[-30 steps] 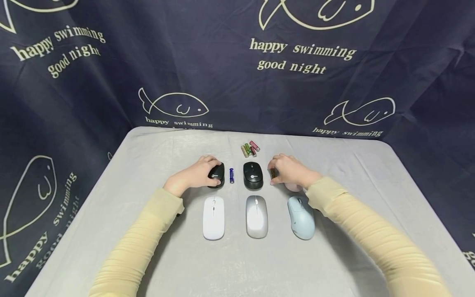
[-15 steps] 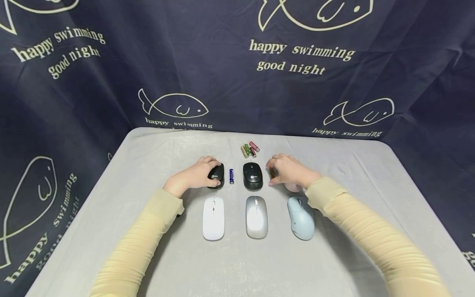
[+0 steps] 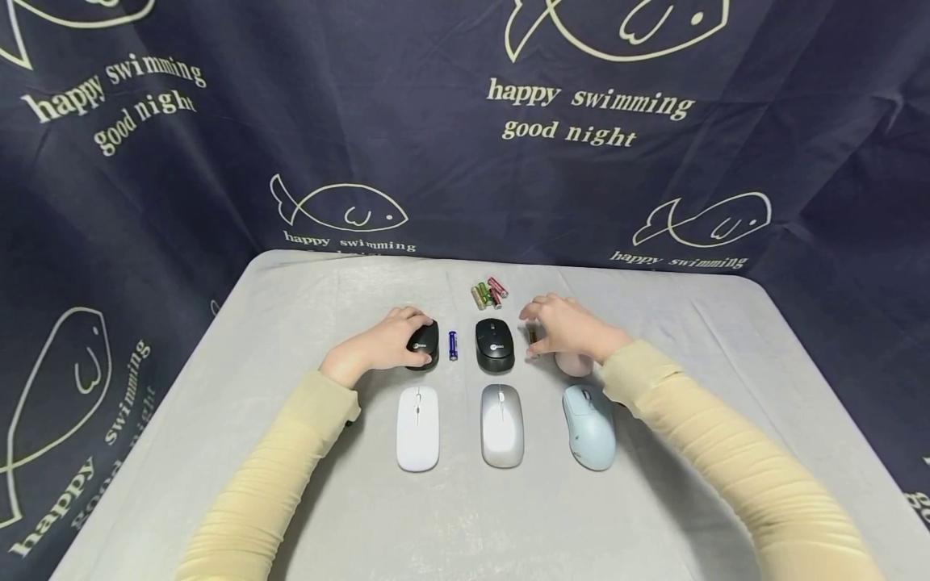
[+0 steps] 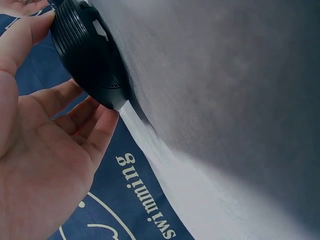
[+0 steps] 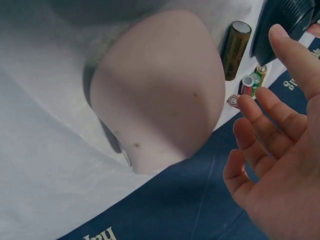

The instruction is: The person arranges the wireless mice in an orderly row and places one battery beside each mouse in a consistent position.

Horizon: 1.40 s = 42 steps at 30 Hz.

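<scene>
My left hand (image 3: 385, 340) grips a small black computer mouse (image 3: 425, 343) by its sides, thumb on the near side. The left wrist view shows the ribbed edge of that mouse (image 4: 87, 55) between thumb and fingertips, close to the cloth. My right hand (image 3: 568, 324) hovers with parted fingers around a brown battery (image 3: 533, 334). In the right wrist view the battery (image 5: 236, 50) lies on the cloth, apart from the thumb and fingers. Under the right wrist sits a pink mouse (image 3: 574, 365), partly covered by the hand. A blue battery (image 3: 453, 345) lies right of the gripped mouse.
Another black mouse (image 3: 495, 345) sits between the hands. A white mouse (image 3: 418, 428), a silver mouse (image 3: 502, 425) and a light blue mouse (image 3: 589, 428) form the nearer row. Several coloured batteries (image 3: 488, 294) lie together farther back on the grey-clothed table (image 3: 465, 524).
My right hand's fingers have spread and lifted slightly away from the brown battery, showing more of it. The left hand keeps its grip on the black mouse.
</scene>
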Available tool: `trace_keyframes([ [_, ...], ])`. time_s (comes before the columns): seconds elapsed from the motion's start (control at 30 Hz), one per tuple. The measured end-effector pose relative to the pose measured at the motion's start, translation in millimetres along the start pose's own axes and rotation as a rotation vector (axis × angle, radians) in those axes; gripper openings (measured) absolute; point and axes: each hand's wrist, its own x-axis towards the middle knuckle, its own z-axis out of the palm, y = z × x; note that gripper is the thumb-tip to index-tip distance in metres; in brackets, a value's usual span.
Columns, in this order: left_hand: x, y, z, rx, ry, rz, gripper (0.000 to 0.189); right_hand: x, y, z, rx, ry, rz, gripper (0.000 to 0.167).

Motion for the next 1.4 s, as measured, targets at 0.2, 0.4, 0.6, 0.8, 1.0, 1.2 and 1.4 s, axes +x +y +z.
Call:
trace_keyframes([
  [0.2, 0.0, -0.4, -0.6, -0.005, 0.002, 0.006, 0.068, 3.7, -2, -9, -0.013, -0.007, 0.004, 0.061],
  [0.4, 0.4, -1.3, -0.6, -0.005, 0.001, 0.011, 0.067, 11.0, 1, -16, -0.038, 0.017, -0.026, 0.063],
  [0.6, 0.0, -1.5, -0.6, -0.007, 0.004, 0.015, 0.067, 20.7, 1, -21, -0.037, 0.029, -0.052, 0.066],
  [0.8, 0.0, -1.4, -0.3, -0.003, -0.001, 0.011, 0.068, 31.2, 6, -22, -0.06, 0.027, -0.058, 0.074],
  [1.0, 1.5, -3.8, 1.0, 0.009, -0.002, 0.014, 0.067, 39.4, 11, -21, -0.073, 0.026, -0.037, 0.076],
  [1.2, 1.2, -2.7, 0.1, 0.003, -0.008, 0.012, 0.068, 47.1, 15, -18, -0.084, 0.014, -0.016, 0.075],
  [1.4, 0.4, -2.5, -0.2, -0.001, -0.004, 0.017, 0.067, 57.1, 17, -15, -0.102, 0.033, -0.004, 0.074],
])
